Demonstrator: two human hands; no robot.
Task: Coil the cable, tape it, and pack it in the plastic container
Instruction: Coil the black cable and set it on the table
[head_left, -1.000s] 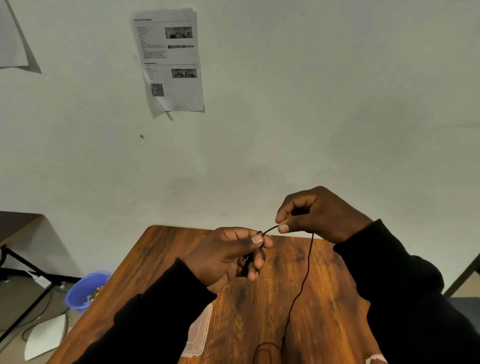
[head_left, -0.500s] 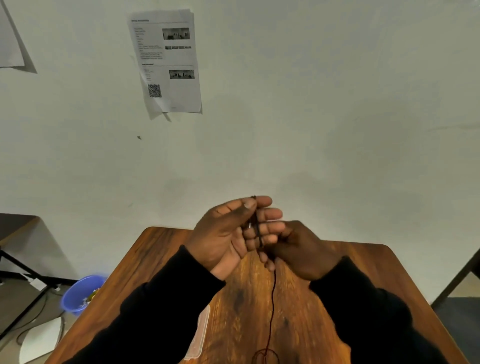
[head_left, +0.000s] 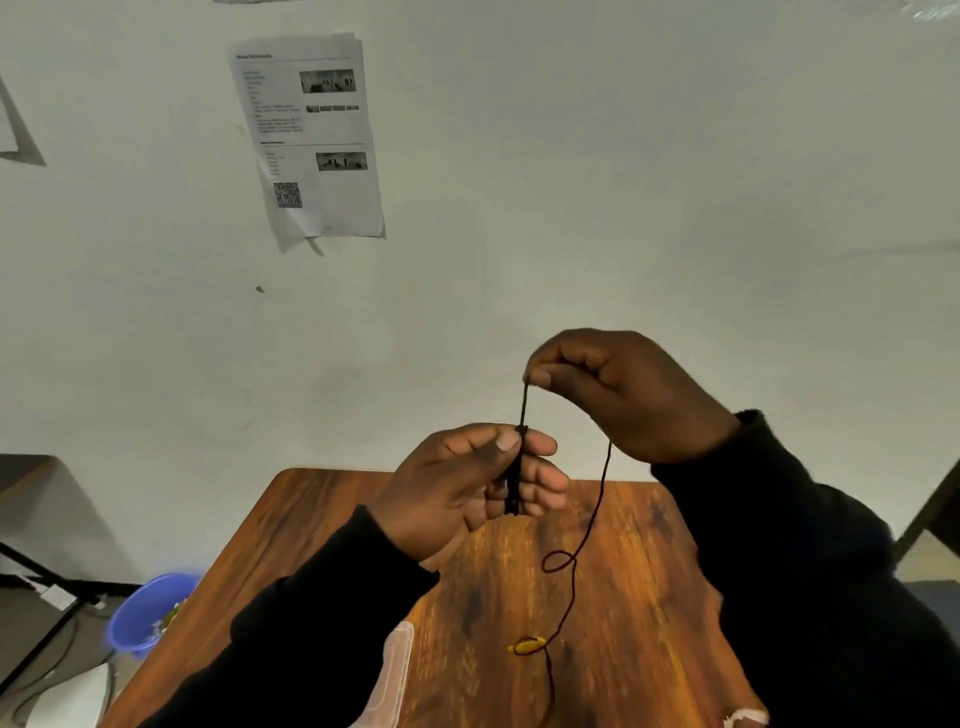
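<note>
A thin dark cable (head_left: 589, 519) runs from my left hand (head_left: 467, 483) up to my right hand (head_left: 618, 389), then hangs down in a small loop to the wooden table (head_left: 623, 597). My left hand grips a short bundle of wound cable between thumb and fingers. Above it, my right hand pinches the cable between thumb and forefinger. A yellow piece (head_left: 527, 646) sits on the cable low over the table. The clear plastic container (head_left: 392, 675) lies on the table, mostly hidden behind my left sleeve.
A printed sheet (head_left: 311, 135) hangs on the pale wall behind the table. A blue bowl (head_left: 148, 610) sits on the floor to the left, beside a black stand's legs and cords. A small white scrap (head_left: 745, 718) lies at the table's lower right.
My right hand has risen from below my left hand to above it, drawing the cable up. The hanging cable has lifted, showing a loop and the yellow piece.
</note>
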